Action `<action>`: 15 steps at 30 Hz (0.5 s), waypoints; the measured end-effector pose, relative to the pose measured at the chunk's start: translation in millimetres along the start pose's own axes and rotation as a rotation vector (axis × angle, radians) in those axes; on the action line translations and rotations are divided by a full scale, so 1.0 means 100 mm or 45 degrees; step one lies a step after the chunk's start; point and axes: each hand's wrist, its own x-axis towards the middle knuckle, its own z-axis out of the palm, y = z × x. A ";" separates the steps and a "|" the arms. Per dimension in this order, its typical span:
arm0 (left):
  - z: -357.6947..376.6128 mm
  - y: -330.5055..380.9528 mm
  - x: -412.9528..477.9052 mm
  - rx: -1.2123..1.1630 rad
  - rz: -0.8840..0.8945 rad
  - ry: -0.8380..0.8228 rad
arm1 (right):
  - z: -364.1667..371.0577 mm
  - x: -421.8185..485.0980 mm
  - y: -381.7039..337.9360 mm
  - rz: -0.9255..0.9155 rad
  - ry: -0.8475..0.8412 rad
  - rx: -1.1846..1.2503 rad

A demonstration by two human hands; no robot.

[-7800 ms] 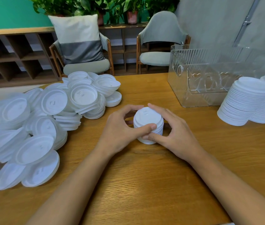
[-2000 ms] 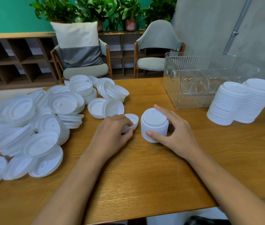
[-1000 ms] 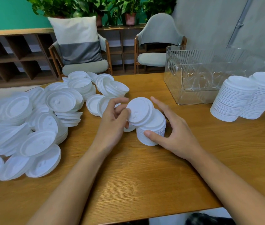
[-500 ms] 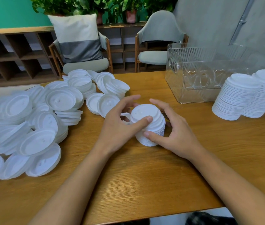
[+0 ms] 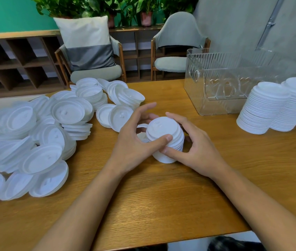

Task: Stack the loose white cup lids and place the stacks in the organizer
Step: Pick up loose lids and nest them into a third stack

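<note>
A short stack of white cup lids (image 5: 165,134) stands in the middle of the wooden table (image 5: 161,201). My left hand (image 5: 134,142) curls round its left side, thumb on the front of the stack. My right hand (image 5: 196,149) cups its right side, thumb on the lower front. A loose pile of white lids (image 5: 40,127) spreads over the table's left half. The clear plastic organizer (image 5: 221,84) stands at the back right with nothing visible inside it.
Two tall finished lid stacks (image 5: 265,109) (image 5: 295,104) stand in front of the organizer at the right edge. Two chairs (image 5: 93,57) and a low shelf sit behind the table. The table's near edge runs along the bottom.
My left hand picked a loose lid from beside the stack and set it on top. Both hands now hold the stack's sides, which has grown since the earliest frame.
</note>
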 end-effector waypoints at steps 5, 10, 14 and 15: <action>0.01 0.00 0.00 -0.006 0.027 -0.020 | -0.02 0.01 -0.01 0.020 -0.020 0.020; -0.01 -0.01 0.00 -0.023 -0.021 -0.090 | -0.03 0.00 0.01 0.001 -0.018 0.016; -0.03 -0.04 0.00 -0.051 -0.073 -0.122 | -0.03 0.00 0.03 0.003 -0.034 0.001; -0.03 -0.05 0.00 -0.052 -0.075 -0.133 | -0.04 0.00 0.03 0.001 -0.031 0.004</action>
